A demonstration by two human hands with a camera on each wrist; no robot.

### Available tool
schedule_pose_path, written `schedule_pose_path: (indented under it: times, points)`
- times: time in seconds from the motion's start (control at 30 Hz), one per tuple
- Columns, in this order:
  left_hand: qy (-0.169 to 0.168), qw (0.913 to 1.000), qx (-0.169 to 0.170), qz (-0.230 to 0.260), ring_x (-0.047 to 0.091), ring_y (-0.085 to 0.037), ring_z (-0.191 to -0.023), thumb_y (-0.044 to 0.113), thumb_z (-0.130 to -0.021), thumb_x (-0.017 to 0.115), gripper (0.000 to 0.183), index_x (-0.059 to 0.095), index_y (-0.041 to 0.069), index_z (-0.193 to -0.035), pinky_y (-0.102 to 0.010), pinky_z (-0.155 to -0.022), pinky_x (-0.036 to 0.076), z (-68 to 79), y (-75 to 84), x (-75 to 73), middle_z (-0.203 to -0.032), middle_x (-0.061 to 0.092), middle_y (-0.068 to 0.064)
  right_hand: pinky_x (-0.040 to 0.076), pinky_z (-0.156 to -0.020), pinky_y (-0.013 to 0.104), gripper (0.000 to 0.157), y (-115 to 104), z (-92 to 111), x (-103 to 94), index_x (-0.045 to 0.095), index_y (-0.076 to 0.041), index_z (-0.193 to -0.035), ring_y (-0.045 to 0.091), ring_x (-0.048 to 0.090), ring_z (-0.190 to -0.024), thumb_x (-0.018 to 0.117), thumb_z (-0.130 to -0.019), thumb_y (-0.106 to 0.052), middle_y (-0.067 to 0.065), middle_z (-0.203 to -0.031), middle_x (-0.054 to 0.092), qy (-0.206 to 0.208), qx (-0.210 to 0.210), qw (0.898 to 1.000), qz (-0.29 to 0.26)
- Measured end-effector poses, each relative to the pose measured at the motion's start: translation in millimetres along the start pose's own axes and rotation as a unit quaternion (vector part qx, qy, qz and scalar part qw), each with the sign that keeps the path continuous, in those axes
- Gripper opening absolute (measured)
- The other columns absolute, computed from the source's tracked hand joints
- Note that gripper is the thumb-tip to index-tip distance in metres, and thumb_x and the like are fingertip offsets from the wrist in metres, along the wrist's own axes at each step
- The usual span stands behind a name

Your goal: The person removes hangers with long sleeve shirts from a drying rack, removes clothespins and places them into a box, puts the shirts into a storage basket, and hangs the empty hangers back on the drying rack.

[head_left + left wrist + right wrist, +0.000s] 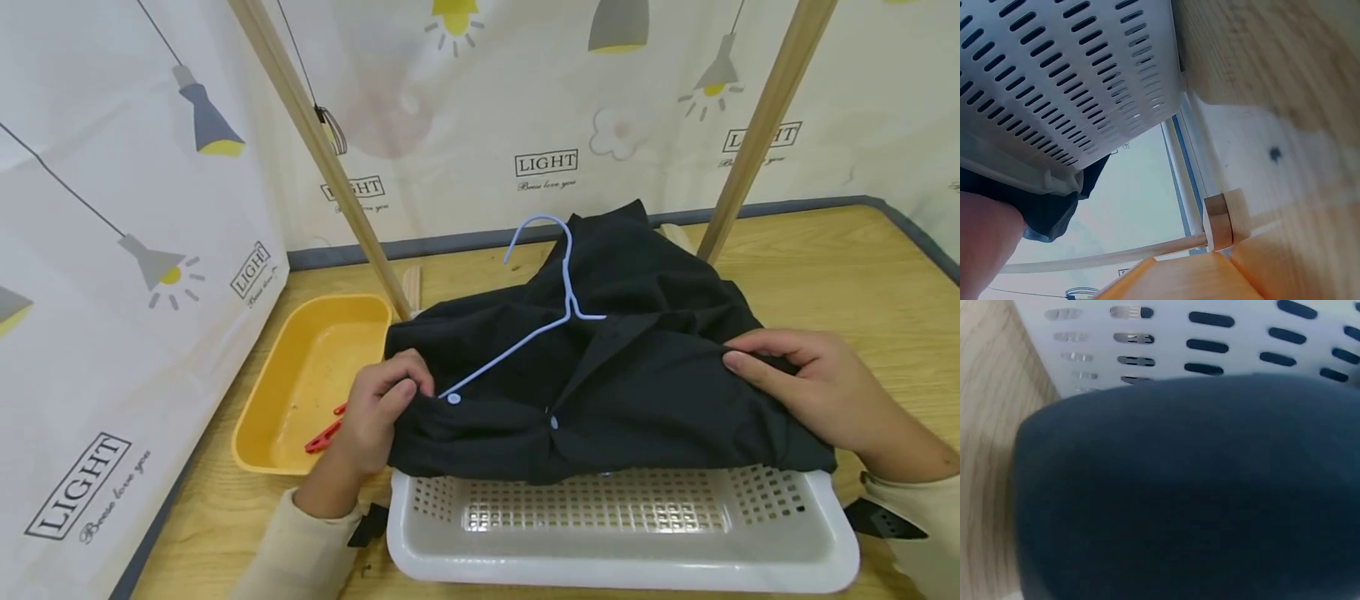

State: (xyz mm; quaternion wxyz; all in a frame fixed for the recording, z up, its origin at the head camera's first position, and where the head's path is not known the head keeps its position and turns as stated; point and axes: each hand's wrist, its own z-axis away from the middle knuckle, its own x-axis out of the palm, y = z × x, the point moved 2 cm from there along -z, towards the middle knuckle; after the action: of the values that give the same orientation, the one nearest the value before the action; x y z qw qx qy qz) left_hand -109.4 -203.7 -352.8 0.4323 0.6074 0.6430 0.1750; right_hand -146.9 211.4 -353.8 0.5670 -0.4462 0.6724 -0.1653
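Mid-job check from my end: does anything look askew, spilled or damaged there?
Slightly askew: the blue hanger leans in the black shirt, one side mostly exposed, the other soon disappearing under a front flap. The shirt also looks bunched rather than flat, partly covering the white basket. I see no spill or damage.

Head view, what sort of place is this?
Probably an indoor tabletop workspace for handling clothes, judging by the wood-grain table, the black garment with a blue hanger, and the lamp-printed sheeting behind.
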Motion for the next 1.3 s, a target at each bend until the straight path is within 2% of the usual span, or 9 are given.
schedule_pose_path:
  times: [0.3, 0.47, 0.73, 0.9, 1.1, 1.2, 1.3]
  points:
    - [0.006, 1.0, 0.007, 0.003, 0.049, -0.013, -0.067, 0.015, -0.091, 0.04, 0.027, 0.056, 0.007, -0.071, -0.03, -0.061, 0.04, -0.3, 1.2, 0.7, -0.066, 0.05, -0.004, 0.043, -0.065, 0.009, 0.018, -5.7, 1.6, -3.6, 0.07, -0.018, -0.098, 0.0, 0.06, -0.074, 0.064, -0.084, -0.008, -0.016, -0.087, 0.067, -0.017, 0.001, 1.0, 0.021]
    - [0.021, 0.9996, 0.019, 0.0, 0.049, -0.013, -0.066, 0.01, -0.089, 0.039, 0.027, 0.056, 0.006, -0.068, -0.029, -0.061, 0.039, 0.3, 2.1, 0.3, -0.064, 0.05, -0.005, 0.042, -0.065, 0.009, 0.02, -7.8, 2.9, -3.9, 0.07, -0.02, -0.099, -0.002, 0.059, -0.075, 0.064, -0.084, -0.009, -0.017, -0.089, 0.066, -0.028, -0.001, 0.999, 0.031]
    - [0.034, 0.9978, 0.054, 0.016, 0.045, -0.013, -0.058, 0.002, -0.086, 0.042, 0.028, 0.054, 0.005, -0.062, -0.026, -0.055, 0.036, -0.9, 3.4, 2.0, -0.058, 0.046, -0.005, 0.042, -0.065, 0.009, 0.023, -12.3, 4.8, -5.0, 0.069, -0.022, -0.1, 0.0, 0.058, -0.074, 0.064, -0.084, -0.006, -0.014, -0.088, 0.066, -0.052, -0.029, 0.997, 0.047]
    - [0.037, 0.9973, 0.062, 0.011, 0.044, -0.012, -0.057, 0.001, -0.084, 0.042, 0.028, 0.053, 0.006, -0.059, -0.026, -0.054, 0.035, -1.6, 2.7, 1.9, -0.056, 0.044, -0.004, 0.043, -0.066, 0.009, 0.024, -14.4, 4.6, -5.9, 0.069, -0.023, -0.1, -0.002, 0.06, -0.075, 0.063, -0.084, -0.005, -0.015, -0.089, 0.067, -0.06, -0.043, 0.996, 0.055]
    - [0.035, 0.9968, 0.07, 0.012, 0.043, -0.012, -0.057, 0.0, -0.084, 0.043, 0.026, 0.053, 0.006, -0.06, -0.026, -0.055, 0.035, -1.1, 2.7, 1.8, -0.056, 0.045, -0.004, 0.043, -0.068, 0.007, 0.03, -20.5, 5.0, -5.5, 0.068, -0.027, -0.101, -0.003, 0.061, -0.077, 0.063, -0.083, -0.003, -0.015, -0.091, 0.067, -0.06, -0.09, 0.991, 0.083]
    - [0.036, 0.9967, 0.072, 0.011, 0.043, -0.012, -0.058, 0.0, -0.084, 0.044, 0.026, 0.054, 0.006, -0.061, -0.026, -0.056, 0.035, -1.5, 3.1, 1.7, -0.057, 0.045, -0.004, 0.042, -0.068, 0.006, 0.032, -24.7, 5.7, -4.7, 0.068, -0.028, -0.1, -0.005, 0.06, -0.076, 0.065, -0.081, -0.001, -0.015, -0.091, 0.067, -0.047, -0.123, 0.985, 0.111]
    - [0.036, 0.9967, 0.073, 0.009, 0.044, -0.013, -0.059, 0.0, -0.085, 0.045, 0.025, 0.054, 0.006, -0.062, -0.026, -0.056, 0.035, -1.3, 3.5, 1.6, -0.057, 0.046, -0.004, 0.042, -0.067, 0.005, 0.033, -27.7, 6.9, -4.0, 0.069, -0.027, -0.099, -0.006, 0.059, -0.074, 0.067, -0.079, -0.001, -0.014, -0.09, 0.067, -0.034, -0.137, 0.981, 0.131]
